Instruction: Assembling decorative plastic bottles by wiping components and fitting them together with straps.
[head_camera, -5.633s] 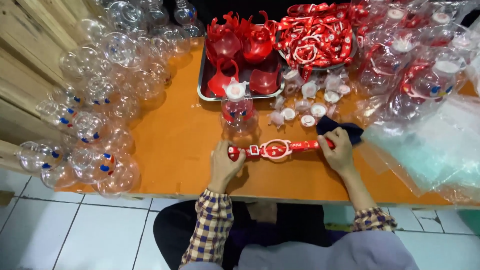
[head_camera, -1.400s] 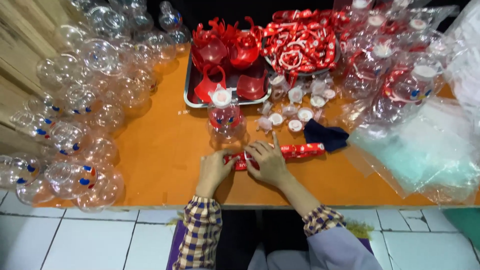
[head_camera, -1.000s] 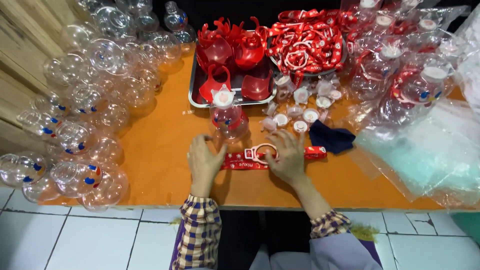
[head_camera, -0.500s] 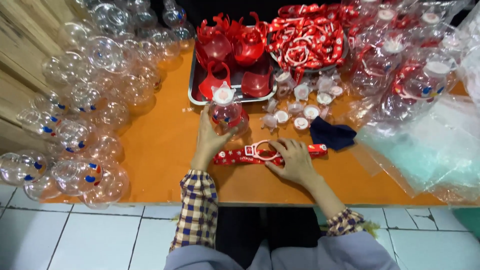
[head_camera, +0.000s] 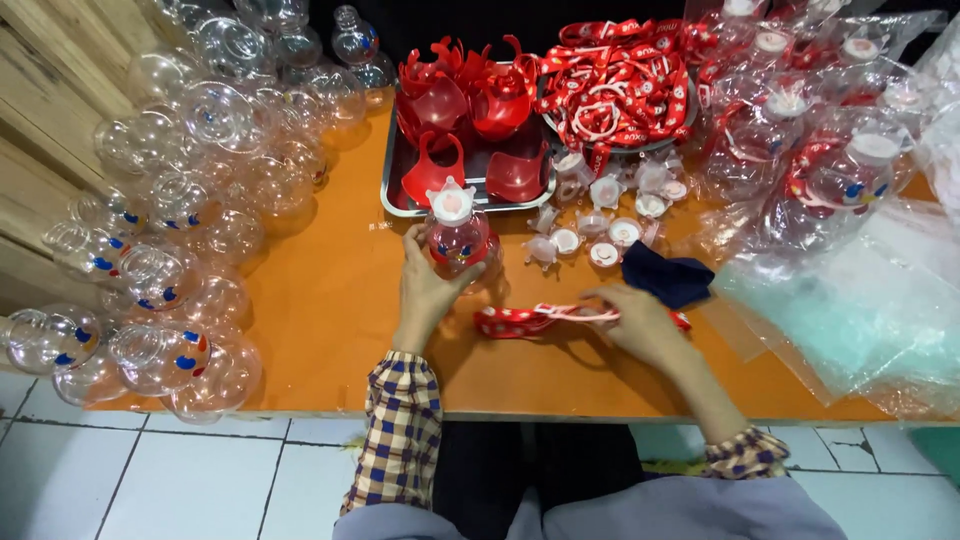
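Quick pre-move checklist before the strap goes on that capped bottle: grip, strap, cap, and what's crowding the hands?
1. Left hand around the small clear bottle: ok, the fingers wrap its left side while it stands upright on the orange table.
2. White cap on the bottle: ok, seated on top; how tight, cannot tell.
3. Right hand on the red strap: ok, the fingers pinch its pale loop end.
4. Strap flat and untwisted: cannot tell, part lies under the hand.
5. Dark blue cloth apart from the strap: not ok, it touches the right hand's far side.
6. Loose white caps apart from the bottle: ok.
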